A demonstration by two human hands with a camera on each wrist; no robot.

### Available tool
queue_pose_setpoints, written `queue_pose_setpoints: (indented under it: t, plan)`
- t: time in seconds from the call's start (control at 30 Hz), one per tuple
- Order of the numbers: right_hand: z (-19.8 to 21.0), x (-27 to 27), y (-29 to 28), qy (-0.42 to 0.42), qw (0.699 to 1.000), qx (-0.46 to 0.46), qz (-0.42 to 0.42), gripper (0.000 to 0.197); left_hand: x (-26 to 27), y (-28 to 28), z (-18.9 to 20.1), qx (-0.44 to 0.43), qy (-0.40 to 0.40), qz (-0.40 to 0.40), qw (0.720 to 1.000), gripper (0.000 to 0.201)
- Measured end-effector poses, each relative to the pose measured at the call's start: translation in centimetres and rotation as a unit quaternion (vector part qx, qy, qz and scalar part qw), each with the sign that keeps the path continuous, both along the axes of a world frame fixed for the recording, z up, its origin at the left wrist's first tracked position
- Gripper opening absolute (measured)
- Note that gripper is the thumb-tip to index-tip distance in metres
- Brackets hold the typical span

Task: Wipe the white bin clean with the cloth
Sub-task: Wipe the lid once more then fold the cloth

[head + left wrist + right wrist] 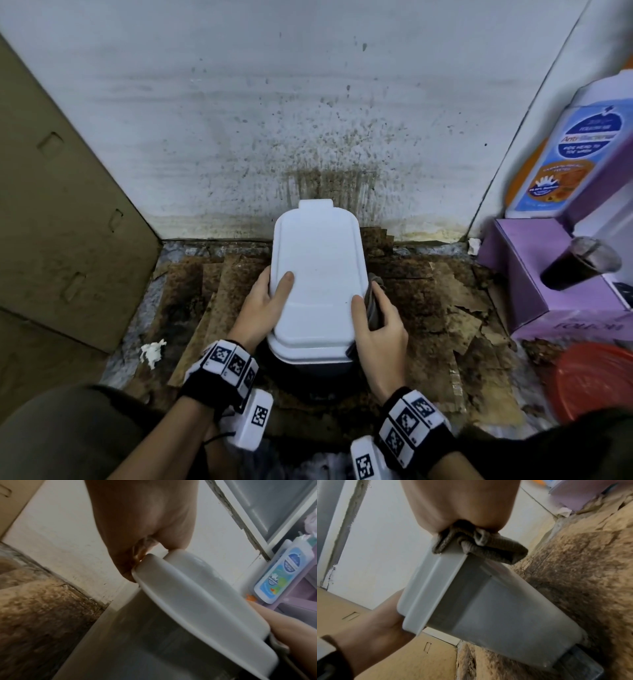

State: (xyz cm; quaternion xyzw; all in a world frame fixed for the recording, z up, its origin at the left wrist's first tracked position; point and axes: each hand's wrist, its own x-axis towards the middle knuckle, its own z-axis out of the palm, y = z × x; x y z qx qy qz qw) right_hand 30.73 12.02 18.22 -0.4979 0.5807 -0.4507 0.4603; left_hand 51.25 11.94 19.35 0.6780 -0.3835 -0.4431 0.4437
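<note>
A white bin (317,270) with its lid closed stands on stained cardboard near the wall. My left hand (270,298) grips the lid's left edge, thumb on top and fingers under the rim (137,563). My right hand (378,325) grips the lid's right edge with a folded grey cloth (375,305) pressed between its fingers and the bin's side. In the right wrist view the cloth (479,545) bunches over the bin's upper corner (453,588). The bin's lower part is darker and partly hidden by my hands.
A tall cardboard sheet (61,212) leans at the left. Purple boxes (548,284) with a soap bottle (561,150) and a dark cup (579,263) stand at the right. An orange lid (596,380) lies at the lower right. A stained white wall (274,120) is right behind the bin.
</note>
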Motion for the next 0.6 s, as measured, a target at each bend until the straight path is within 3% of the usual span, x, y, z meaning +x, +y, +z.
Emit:
queue_pose_setpoints:
  t: [0.17,0.27,0.37,0.47,0.53,0.6]
  plan:
    - [-1.2,0.3,-1.0,-0.101,0.995,0.017,-0.017,0.042,0.8,0.0,0.4,-0.008,0.002,-0.019,1.000,0.038]
    - [-0.8,0.1,-2.2,-0.107,0.994,0.010,-0.029,0.038,0.9,0.1,0.1,-0.010,-0.018,-0.022,1.000,0.046]
    - [0.4,0.0,-3.6,-0.026,0.998,-0.054,-0.007,0.039,0.8,0.5,-0.4,0.007,-0.033,-0.009,0.999,0.059]
    - [1.6,0.9,-4.6,0.100,0.978,-0.145,0.111,0.041,0.1,0.8,0.2,0.036,-0.056,-0.015,0.998,0.061]
    - [1.5,2.0,-4.8,0.239,0.927,-0.205,0.203,0.042,-0.2,0.8,0.3,0.053,-0.055,-0.009,0.997,0.064]
    - [0.6,2.8,-4.6,0.376,0.859,-0.255,0.235,0.047,0.3,0.4,-0.8,0.066,-0.033,0.010,0.997,0.076]
